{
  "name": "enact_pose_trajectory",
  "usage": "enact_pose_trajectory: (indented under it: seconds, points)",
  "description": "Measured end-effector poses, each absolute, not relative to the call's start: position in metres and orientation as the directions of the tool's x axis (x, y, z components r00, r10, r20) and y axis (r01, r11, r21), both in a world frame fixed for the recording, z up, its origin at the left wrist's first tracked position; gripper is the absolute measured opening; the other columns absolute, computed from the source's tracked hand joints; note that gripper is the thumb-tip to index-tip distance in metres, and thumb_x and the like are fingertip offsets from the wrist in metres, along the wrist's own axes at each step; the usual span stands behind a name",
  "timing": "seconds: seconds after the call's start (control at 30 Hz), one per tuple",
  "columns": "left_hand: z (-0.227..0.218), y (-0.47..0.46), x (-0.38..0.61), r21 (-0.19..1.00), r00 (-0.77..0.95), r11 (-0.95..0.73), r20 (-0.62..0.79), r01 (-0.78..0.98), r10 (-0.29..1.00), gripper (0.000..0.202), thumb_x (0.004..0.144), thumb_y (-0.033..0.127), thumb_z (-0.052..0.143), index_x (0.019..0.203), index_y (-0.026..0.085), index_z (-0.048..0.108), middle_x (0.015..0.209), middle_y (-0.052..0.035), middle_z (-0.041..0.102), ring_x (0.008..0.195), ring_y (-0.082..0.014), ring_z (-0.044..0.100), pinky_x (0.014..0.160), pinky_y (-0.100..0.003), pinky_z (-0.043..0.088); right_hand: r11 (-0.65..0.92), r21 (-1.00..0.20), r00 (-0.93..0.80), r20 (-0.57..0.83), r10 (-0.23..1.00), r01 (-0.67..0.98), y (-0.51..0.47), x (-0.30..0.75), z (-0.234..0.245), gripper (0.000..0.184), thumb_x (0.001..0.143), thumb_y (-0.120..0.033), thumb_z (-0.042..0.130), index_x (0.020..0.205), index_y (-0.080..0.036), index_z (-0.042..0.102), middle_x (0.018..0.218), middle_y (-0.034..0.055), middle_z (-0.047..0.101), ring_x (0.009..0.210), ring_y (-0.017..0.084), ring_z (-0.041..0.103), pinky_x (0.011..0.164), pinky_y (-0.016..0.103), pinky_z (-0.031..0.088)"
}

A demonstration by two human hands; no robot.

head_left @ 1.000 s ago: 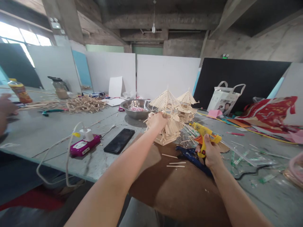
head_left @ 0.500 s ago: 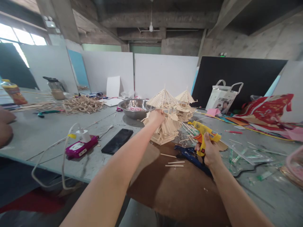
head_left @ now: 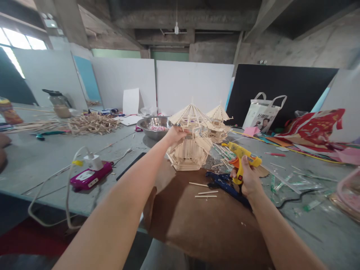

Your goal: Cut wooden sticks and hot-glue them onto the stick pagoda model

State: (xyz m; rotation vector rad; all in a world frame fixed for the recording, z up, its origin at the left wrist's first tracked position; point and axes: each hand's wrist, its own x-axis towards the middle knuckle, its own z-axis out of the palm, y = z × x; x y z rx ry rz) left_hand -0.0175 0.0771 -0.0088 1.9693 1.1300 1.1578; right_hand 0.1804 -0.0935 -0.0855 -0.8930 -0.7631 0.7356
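head: hands (head_left: 174,135) (head_left: 250,179) on model (head_left: 189,154), glue gun (head_left: 239,151)

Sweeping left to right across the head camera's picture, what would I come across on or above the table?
Orange-labelled drink bottle, clear dark-lidded jug, magenta power strip, round steel bowl, pale wooden-stick pagoda model, yellow plastic glue gun, red printed bag.

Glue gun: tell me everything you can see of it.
The glue gun has a yellow body, plastic by its look, with orange parts ahead of the grip, one probably the trigger. The right hand wraps its handle, partly hiding it, thumb toward the body. It is held tilted, nozzle angled up and left toward the stick pavilion model but apart from it, above the dark blue pliers. Whether it is hot or powered can't be told.
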Motion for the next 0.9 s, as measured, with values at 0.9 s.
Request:
enact_pose_trajectory:
  seconds: [0.9]
  points:
    - [-0.017, 0.013, -0.056, 0.656, -0.115, -0.613, 0.718, 0.440, 0.686, 0.027, 0.070, 0.030, 0.044, 0.086, 0.016, 0.062, 0.081, -0.0028, 0.063, 0.071, -0.0125, 0.054, 0.068, -0.024, 0.042, 0.145, -0.798, 0.590, -0.295, 0.752, -0.584, -0.075, 0.227, -0.099, 0.014, 0.066, -0.027, 0.058, 0.069, -0.016, 0.049, 0.049, -0.0046, 0.053, 0.033, 0.006, 0.046, 0.034, 0.022, 0.045]
